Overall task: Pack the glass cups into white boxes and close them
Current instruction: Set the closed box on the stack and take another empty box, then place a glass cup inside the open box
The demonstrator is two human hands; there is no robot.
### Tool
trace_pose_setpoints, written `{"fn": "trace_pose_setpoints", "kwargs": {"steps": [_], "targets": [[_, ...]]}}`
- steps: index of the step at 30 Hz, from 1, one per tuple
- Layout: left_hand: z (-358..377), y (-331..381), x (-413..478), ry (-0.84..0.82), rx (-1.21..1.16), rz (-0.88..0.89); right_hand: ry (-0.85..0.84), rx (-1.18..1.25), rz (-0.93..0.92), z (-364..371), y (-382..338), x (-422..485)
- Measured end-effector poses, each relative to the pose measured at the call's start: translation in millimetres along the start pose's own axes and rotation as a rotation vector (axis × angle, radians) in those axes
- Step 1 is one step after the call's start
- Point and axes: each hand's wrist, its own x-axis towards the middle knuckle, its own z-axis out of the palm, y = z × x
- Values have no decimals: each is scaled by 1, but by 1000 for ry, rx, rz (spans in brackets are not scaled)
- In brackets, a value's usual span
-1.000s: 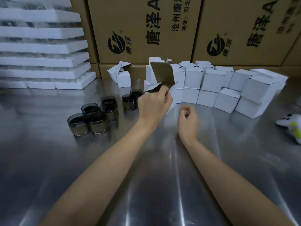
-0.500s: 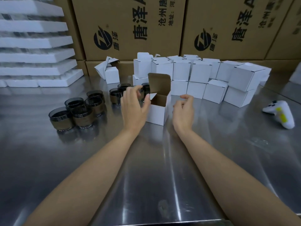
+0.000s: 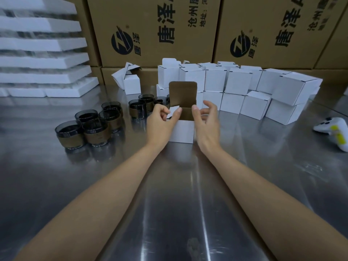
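Both hands meet at a single open white box standing on the steel desk straight ahead of the person. The left hand has thumb and forefinger pinched on the small white side flap at the box's left edge, the other fingers curled in. The right hand stands at the right edge with fingers spread loosely and the thumb up against the rim; whether it actually touches the card I cannot tell. Both forearms reach forward nearly parallel, wrists low over the desk.

The tall lid flap stands upright behind the fingertips, brown inner face toward the person, which leaves the mouth of the box clear. My guess is the side flaps are being spread so a cup can drop in. Whether anything is inside already cannot be seen.

To the left of the left hand, glass cups stand in a tight cluster, mouths up, each with a brown band; a second smaller group sits just beyond that hand, an easy reach. Behind the hands, closed white boxes are stacked in rows against large brown cartons, likely the finished pile. White foam trays are stacked far to the left, and a white controller lies well off to the right.
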Motion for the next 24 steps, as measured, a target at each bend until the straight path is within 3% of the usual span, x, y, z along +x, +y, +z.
{"fn": "trace_pose_setpoints", "kwargs": {"steps": [4,7,12,24], "targets": [[0,4,1,99,-63,-40,43,71,34,0,-1,0],[-2,0,5,173,-159,-170,79,127,93,1,-1,1],[-2,0,7,-34,-174,-337,95,174,175,0,4,6],[0,-7,7,-176,8,-245,91,258,289,-5,5,11]]}}
